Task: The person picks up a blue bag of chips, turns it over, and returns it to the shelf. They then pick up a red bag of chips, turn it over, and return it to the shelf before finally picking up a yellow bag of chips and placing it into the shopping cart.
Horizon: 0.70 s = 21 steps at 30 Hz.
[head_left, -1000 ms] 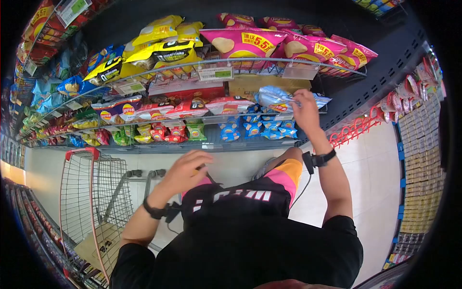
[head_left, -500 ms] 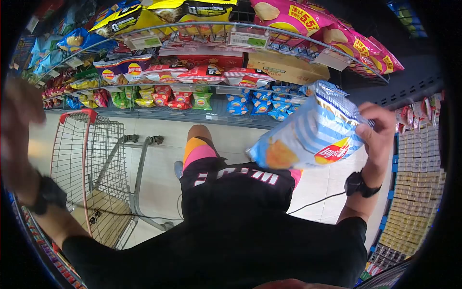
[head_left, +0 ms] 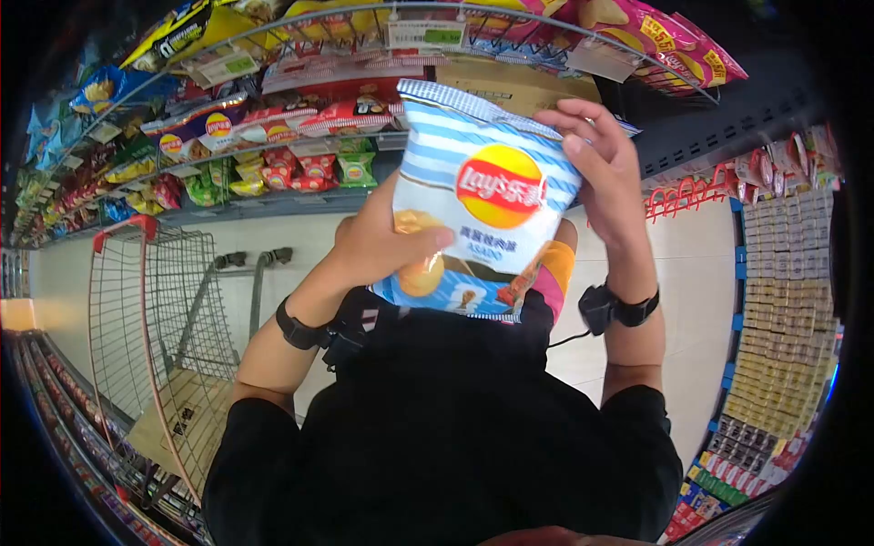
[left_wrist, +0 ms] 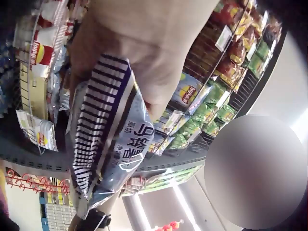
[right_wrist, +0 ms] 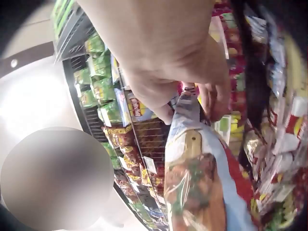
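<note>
A blue-and-white striped bag of Lay's potato chips (head_left: 496, 187) is held upright in front of my chest, its printed front facing me in the head view. My left hand (head_left: 369, 246) grips its left side, thumb lying across the front and the other fingers hidden behind. At the upper right corner, my right hand (head_left: 612, 177) pinches the bag's edge between thumb and fingers. The right wrist view shows the chip bag (right_wrist: 192, 180) from its side, hanging below the right hand (right_wrist: 168, 62). Its striped end seal appears on the chip bag (left_wrist: 103, 125) in the left wrist view.
Wire shelves (head_left: 401, 14) of chip bags stretch across the front. A shopping cart (head_left: 159, 337) with a flat cardboard piece (head_left: 187, 414) inside stands at my left. Red hooks (head_left: 687, 196) and stacked packaged goods (head_left: 787, 300) line the right side.
My right hand has lifted the chip bag off the lower shelf and brought it before my chest. My left hand swung out to the left, then came in and took hold of the bag's left side.
</note>
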Each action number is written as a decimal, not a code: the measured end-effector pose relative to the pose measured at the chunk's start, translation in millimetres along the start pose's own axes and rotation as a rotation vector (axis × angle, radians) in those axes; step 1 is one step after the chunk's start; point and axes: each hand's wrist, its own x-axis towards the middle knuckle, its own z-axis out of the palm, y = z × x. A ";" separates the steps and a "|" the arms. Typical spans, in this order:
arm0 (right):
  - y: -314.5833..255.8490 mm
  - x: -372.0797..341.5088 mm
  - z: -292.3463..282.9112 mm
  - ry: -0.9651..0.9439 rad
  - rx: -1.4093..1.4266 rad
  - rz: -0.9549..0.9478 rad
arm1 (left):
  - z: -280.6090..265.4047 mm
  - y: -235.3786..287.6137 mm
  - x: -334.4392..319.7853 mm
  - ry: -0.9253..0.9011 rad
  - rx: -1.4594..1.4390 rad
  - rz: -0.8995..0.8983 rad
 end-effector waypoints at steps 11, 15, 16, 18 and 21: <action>78.2 -46.0 44.3 -0.107 0.461 0.442 | -11.1 -31.9 -5.6 0.226 -0.114 -0.083; 88.1 -46.1 47.4 -0.033 0.395 0.438 | -11.1 -38.2 -6.9 0.262 -0.038 -0.027; 90.9 -46.9 47.0 -0.016 0.369 0.435 | -10.6 -40.8 -6.9 0.262 -0.004 0.002; 94.5 -49.1 46.3 -0.029 0.359 0.400 | -7.4 -39.6 -7.1 0.255 0.017 -0.012; 96.7 -52.9 45.9 -0.045 0.382 0.351 | -7.7 -39.9 -4.8 0.265 0.003 -0.041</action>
